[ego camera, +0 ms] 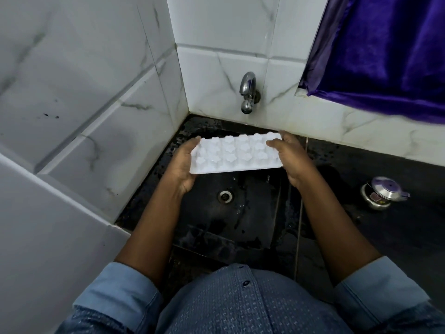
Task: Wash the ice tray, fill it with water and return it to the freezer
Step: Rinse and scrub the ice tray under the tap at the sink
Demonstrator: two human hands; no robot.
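Gripped the left end of the ice tray (237, 154) with the left hand (183, 165), fingers curled round it. Held it, seemingly bottom up, over the sink (216, 220), below the tap (248, 92). Clasped the right end with the right hand (292, 160), thumb on top. Lidded steel pot (381, 192) farther right.

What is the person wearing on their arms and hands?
Light blue sleeves, rolled up near the elbows: the left sleeve and the right sleeve. The left hand and right hand wear no gloves, and no watch shows. The shirt is blue with a tiny pattern and dark buttons.
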